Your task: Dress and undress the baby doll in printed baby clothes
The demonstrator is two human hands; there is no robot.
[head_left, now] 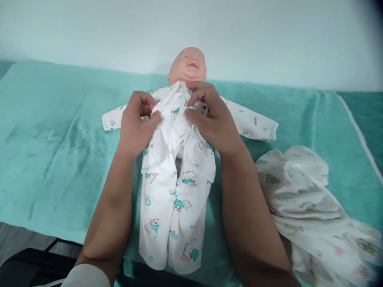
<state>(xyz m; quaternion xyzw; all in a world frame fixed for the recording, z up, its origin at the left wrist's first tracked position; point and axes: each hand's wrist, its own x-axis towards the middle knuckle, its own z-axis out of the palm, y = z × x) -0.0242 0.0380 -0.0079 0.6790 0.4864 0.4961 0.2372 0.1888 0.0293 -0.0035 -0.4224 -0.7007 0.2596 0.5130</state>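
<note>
A baby doll lies on its back, head at the far side. On it is a white baby outfit printed with teal and pink cartoon animals, with long sleeves spread to both sides and legs pointing toward me. My left hand pinches the cloth at the left of the chest between thumb and fingers. Opposite it, my right hand grips the cloth at the right of the chest, just below the neck. The front is bunched between both hands. A gap shows at the crotch of the pants. The doll's arms and legs are hidden.
A teal plush cover lies under the doll, with a pale wall behind. Crumpled white printed baby clothing lies at the right, beside my right forearm. A black object stands below the cover's edge at lower left.
</note>
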